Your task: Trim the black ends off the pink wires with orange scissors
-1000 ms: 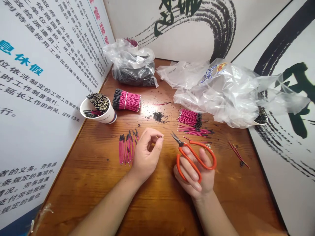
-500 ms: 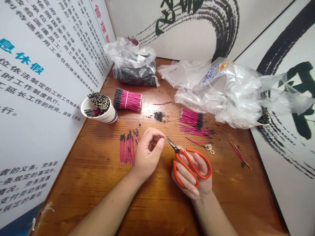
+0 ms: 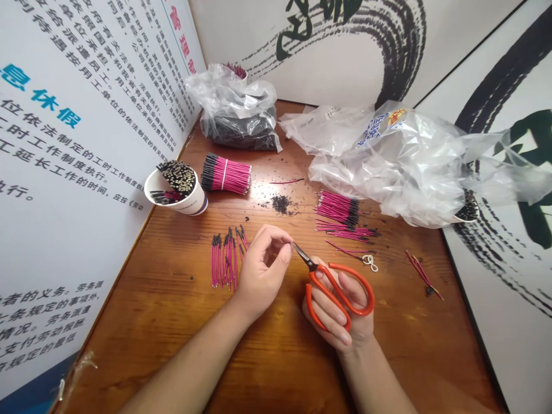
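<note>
My left hand (image 3: 266, 270) is closed in a pinch, thumb against forefinger. Whatever sits between the fingertips is too small to make out. Red-handled scissors (image 3: 333, 296) are gripped in my right hand (image 3: 345, 310), several fingers passing through the loops. Their dark blade tips touch or nearly touch the left fingertips. Left of my left hand lies a loose row of pink wires with black ends (image 3: 226, 259). Beyond the scissors is a stack of similar pink wires (image 3: 338, 208), with more wires (image 3: 347, 229) spread just in front of it.
A white paper cup (image 3: 196, 201) holds dark, metal-ended pieces, beside a banded wire bundle (image 3: 226, 174). Black scraps (image 3: 280, 203) lie mid-table. Plastic bags stand at the back left (image 3: 237, 109) and right (image 3: 388, 155). White rings (image 3: 370, 263) and loose wires (image 3: 425, 275) lie at right.
The whole view has shifted slightly, so everything sits a little further right. The hands and scissors keep nearly the same pose, blade tips still at the left fingertips.
</note>
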`<state>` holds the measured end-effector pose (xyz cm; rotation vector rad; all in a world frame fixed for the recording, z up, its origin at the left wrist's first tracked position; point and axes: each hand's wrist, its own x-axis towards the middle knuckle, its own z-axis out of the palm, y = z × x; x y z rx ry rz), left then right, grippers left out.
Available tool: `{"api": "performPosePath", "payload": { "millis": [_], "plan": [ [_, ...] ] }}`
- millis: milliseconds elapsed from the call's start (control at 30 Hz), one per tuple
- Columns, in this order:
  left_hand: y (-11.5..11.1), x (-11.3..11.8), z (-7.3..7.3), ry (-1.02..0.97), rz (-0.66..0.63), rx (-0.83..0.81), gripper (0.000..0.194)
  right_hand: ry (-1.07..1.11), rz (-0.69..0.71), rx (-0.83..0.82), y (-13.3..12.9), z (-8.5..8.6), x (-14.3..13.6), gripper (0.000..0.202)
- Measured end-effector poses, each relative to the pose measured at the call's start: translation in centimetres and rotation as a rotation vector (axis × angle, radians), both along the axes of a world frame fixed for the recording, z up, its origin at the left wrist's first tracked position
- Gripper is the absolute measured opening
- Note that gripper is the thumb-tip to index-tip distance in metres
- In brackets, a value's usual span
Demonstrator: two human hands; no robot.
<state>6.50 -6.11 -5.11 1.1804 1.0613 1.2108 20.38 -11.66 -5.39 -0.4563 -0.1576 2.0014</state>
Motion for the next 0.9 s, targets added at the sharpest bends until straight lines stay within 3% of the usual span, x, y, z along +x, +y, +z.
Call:
{"api": "performPosePath", "payload": {
  "millis": [433,667,800,900],
  "plan": [
    [-0.1,0.0,0.2,-0.04,-0.037,-0.019,0.005,0.063,0.0,-0.052,0.1,-0.2,0.1,0.021],
    [-0.1,0.0,0.1,-0.037,-0.041,-0.008,0.004,-0.075,-0.013,-0.059,0.2,-0.1,0.3,0.019],
    [-0.1,-0.1,0.0,0.035,-0.001,0.03,0.005,-0.346,-0.072,0.086,-0.1,0.5,-0.1,0.019],
    [0.0,-0.2,-0.2,0.116,0.058,0.115,0.007,-0.834,-0.238,0.23,-0.3,0.3,-0.7,0.024]
  ]
}}
